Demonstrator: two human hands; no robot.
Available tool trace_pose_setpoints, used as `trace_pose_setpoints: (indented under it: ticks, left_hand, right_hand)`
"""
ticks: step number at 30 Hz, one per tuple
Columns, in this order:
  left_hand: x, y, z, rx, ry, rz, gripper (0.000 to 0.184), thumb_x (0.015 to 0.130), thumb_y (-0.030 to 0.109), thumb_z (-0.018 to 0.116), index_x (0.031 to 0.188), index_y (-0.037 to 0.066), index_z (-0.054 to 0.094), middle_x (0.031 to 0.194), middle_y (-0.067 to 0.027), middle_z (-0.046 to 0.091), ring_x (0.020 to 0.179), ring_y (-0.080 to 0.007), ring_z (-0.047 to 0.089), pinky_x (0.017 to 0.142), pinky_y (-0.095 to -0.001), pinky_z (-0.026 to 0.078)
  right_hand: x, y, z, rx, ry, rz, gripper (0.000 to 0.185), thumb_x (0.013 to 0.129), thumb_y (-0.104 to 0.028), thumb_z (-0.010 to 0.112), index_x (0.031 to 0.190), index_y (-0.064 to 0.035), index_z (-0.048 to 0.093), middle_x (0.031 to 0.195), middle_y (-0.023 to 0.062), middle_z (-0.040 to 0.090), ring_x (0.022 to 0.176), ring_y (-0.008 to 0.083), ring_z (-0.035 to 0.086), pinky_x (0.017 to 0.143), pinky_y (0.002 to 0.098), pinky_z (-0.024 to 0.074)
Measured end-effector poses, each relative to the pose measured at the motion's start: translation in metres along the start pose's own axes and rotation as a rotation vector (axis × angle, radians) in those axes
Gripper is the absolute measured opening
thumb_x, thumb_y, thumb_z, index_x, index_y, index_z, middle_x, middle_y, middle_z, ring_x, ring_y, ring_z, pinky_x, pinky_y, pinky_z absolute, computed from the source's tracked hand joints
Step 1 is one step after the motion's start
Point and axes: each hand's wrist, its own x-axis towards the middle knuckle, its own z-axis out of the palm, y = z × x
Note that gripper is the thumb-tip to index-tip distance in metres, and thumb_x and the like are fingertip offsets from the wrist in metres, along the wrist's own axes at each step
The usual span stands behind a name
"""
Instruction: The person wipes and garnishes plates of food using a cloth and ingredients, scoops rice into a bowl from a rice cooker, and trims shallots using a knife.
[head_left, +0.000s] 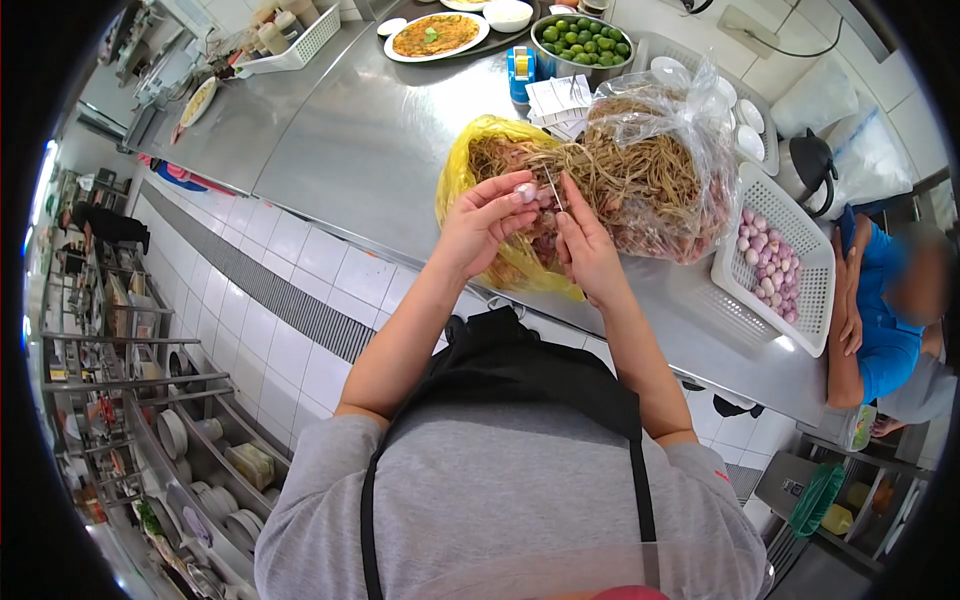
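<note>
Between the fingertips of my left hand (485,220) is a pale, pinkish shallot (526,192). My right hand (588,240) grips a small knife (552,188), its thin blade pointing up beside the shallot. Both hands are held over a yellow plastic bag (455,180) that contains shallot skins and dry stalks. Just behind them, a clear plastic bag (690,110) holds a big bundle of shallots with dried brown stalks (640,165). To the right, a white perforated basket (820,270) contains many peeled shallots (768,265).
The steel counter (350,140) also bears a metal bowl (582,72) of green limes, a blue tape dispenser (520,75), paper slips (560,98) and a plate of food (432,36). A person in a blue shirt (880,350) sits at the right, arms against the counter's end. Shelves with dishes (200,470) stand lower left.
</note>
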Motion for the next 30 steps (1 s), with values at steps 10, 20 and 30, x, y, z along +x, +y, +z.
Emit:
trace_pose_setpoints:
  ticks: [10,20,30]
  left_hand:
    - [0.004,-0.004,-0.003,0.237,0.035,0.128,0.028,0.077,0.0,0.058,0.105,-0.001,0.054,0.091,-0.0064,0.06,0.08,-0.0116,0.058,0.071,-0.0227,0.049]
    - [0.004,0.0,0.004,0.172,0.084,0.089,0.023,0.077,0.002,0.06,0.1,-0.001,0.055,0.088,-0.0057,0.061,0.076,-0.0112,0.058,0.069,-0.0221,0.048]
    - [0.001,-0.003,0.003,0.137,0.053,0.11,0.019,0.078,0.0,0.057,0.098,-0.001,0.057,0.088,-0.0083,0.061,0.075,-0.0116,0.059,0.067,-0.0215,0.051]
  right_hand:
    - [-0.002,-0.002,-0.005,-0.088,-0.206,-0.003,0.043,0.089,-0.016,0.044,0.131,-0.015,0.034,0.065,-0.0043,0.044,0.054,0.0021,0.036,0.05,0.0173,0.0333]
    - [-0.008,-0.013,0.002,0.123,-0.138,0.097,0.041,0.09,-0.013,0.042,0.13,-0.014,0.035,0.057,-0.0064,0.035,0.049,0.0015,0.03,0.045,0.017,0.0286]
    - [-0.008,-0.013,0.008,0.156,-0.097,0.111,0.04,0.091,-0.014,0.04,0.131,-0.014,0.035,0.06,-0.0069,0.037,0.048,0.0018,0.031,0.044,0.0164,0.0288]
